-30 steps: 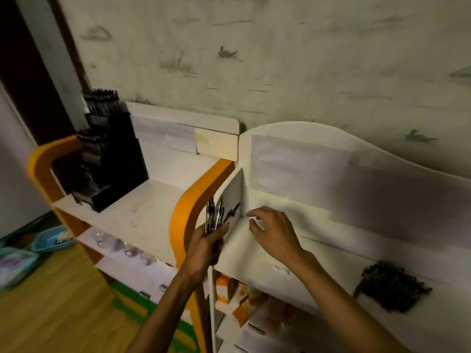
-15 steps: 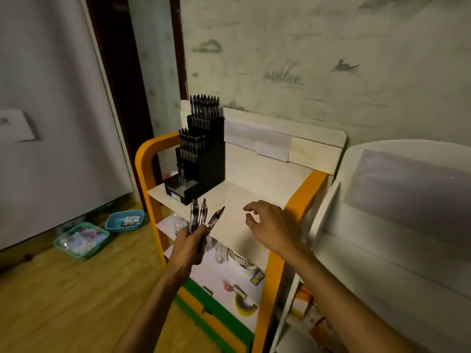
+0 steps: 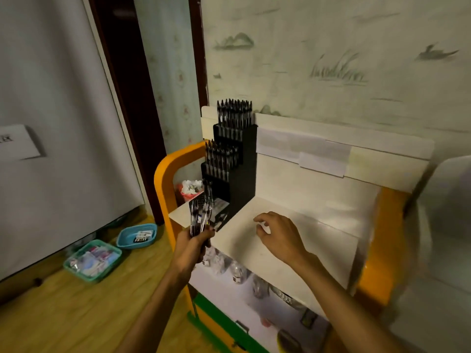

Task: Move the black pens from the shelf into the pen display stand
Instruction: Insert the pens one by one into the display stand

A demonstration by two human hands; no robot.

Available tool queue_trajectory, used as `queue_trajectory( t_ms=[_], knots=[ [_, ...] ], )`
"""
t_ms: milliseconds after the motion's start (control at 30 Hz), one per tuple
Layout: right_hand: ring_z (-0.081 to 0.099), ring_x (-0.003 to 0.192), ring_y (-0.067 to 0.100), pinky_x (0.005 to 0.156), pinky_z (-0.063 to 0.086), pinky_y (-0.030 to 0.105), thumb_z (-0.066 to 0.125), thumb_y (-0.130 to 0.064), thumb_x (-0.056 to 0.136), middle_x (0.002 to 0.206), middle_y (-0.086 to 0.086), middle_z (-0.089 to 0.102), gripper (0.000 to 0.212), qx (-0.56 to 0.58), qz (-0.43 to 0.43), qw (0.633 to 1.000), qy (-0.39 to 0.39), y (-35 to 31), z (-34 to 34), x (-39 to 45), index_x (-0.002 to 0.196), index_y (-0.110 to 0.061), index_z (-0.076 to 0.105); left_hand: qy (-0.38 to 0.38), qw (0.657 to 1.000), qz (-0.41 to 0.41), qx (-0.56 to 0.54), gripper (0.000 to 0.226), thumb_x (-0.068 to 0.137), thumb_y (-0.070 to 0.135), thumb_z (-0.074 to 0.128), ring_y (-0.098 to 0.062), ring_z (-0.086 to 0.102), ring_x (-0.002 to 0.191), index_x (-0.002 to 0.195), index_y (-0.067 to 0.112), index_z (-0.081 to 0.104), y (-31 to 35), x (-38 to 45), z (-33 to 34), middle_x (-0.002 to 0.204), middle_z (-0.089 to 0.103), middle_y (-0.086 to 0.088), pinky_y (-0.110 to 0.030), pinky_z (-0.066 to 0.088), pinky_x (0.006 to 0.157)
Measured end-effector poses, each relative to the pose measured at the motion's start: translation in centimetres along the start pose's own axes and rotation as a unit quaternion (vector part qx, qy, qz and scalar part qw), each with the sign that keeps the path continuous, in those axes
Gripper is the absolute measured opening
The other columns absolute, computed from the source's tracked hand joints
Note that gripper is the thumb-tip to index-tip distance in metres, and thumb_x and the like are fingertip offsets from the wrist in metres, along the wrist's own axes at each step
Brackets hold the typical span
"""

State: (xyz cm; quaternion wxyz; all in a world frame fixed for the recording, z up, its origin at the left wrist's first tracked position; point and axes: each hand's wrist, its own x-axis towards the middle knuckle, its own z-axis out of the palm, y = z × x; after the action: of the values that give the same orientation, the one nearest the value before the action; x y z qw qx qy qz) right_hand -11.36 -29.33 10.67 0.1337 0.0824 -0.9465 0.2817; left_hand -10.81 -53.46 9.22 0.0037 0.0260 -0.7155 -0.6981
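Black, stepped and boxy, the pen display stand (image 3: pixel 237 171) was set on the white shelf (image 3: pixel 288 240), its upper tiers bristling with pens. A few black pens (image 3: pixel 200 217) were gripped upright in the left hand (image 3: pixel 193 247) just before its lowest tier. The right hand (image 3: pixel 279 238) was held loosely curled, empty. Two plastic baskets (image 3: pixel 114 248) lay on the wooden floor; their labels were unreadable.

A small stationery shop; tiered pen display stand (image 3: pixel 237 169) on an orange-framed shelf (image 3: pixel 285 240).

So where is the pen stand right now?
In the head view the pen stand sits left of centre, at the left end of the top shelf, just beyond the pens the left hand holds.
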Motion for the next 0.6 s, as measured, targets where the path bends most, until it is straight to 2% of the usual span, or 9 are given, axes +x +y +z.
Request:
queue_trajectory(
  t_ms=[67, 200, 367, 467, 600],
  knots=[
    [0.065, 0.106, 0.01, 0.084, 0.045, 0.014, 0.063, -0.03, 0.095, 0.122, -0.007, 0.069, 0.027, -0.004, 0.015, 1.0, 0.003, -0.1, 1.4, 1.9, 0.121, -0.024, 0.067, 0.002, 1.0, 0.005, 0.001, 0.013, 0.092, 0.016, 0.066, -0.008, 0.041, 0.045, 0.094, 0.004, 0.062, 0.3, 2.7, -1.3, 0.059, 0.058, 0.001, -0.023, 0.031, 0.041],
    [0.066, 0.103, 0.01, 0.079, 0.041, 0.008, 0.063, -0.03, 0.094, 0.118, -0.006, 0.07, 0.026, -0.005, 0.036, 0.999, 0.009, -0.2, 3.6, 6.3, 0.119, -0.025, 0.068, 0.001, 1.0, 0.015, 0.016, 0.018, 0.091, 0.018, 0.069, -0.012, 0.037, 0.044, 0.083, 0.003, 0.061, 0.7, 8.1, -3.6, 0.055, 0.053, 0.0, -0.024, 0.029, 0.04],
    [0.065, 0.104, 0.01, 0.082, 0.043, 0.013, 0.063, -0.028, 0.094, 0.12, -0.006, 0.069, 0.026, -0.005, 0.061, 0.998, 0.023, -0.6, 5.8, 10.5, 0.12, -0.026, 0.068, -0.001, 1.0, 0.0, 0.023, 0.015, 0.092, 0.016, 0.066, -0.012, 0.035, 0.044, 0.086, 0.003, 0.064, 0.5, 13.3, -5.9, 0.059, 0.05, -0.005, -0.026, 0.026, 0.04],
    [0.065, 0.104, 0.01, 0.082, 0.043, 0.013, 0.063, -0.029, 0.094, 0.12, -0.008, 0.069, 0.026, -0.019, 0.066, 0.997, 0.022, -0.8, 6.7, 11.9, 0.12, -0.027, 0.068, -0.009, 1.0, -0.005, 0.022, 0.021, 0.093, 0.017, 0.065, -0.012, 0.032, 0.042, 0.076, 0.005, 0.061, 0.7, 15.5, -6.4, 0.052, 0.042, -0.001, -0.025, 0.025, 0.038],
    [0.065, 0.103, 0.011, 0.082, 0.043, 0.015, 0.062, -0.029, 0.095, 0.119, -0.006, 0.069, 0.027, -0.05, 0.083, 0.995, 0.03, -0.9, 7.2, 13.6, 0.121, -0.026, 0.068, -0.038, 0.999, 0.008, 0.014, 0.018, 0.095, 0.014, 0.06, -0.011, 0.029, 0.043, 0.079, 0.006, 0.058, 1.0, 18.4, -6.1, 0.05, 0.04, 0.004, -0.024, 0.022, 0.039]
  ],
)
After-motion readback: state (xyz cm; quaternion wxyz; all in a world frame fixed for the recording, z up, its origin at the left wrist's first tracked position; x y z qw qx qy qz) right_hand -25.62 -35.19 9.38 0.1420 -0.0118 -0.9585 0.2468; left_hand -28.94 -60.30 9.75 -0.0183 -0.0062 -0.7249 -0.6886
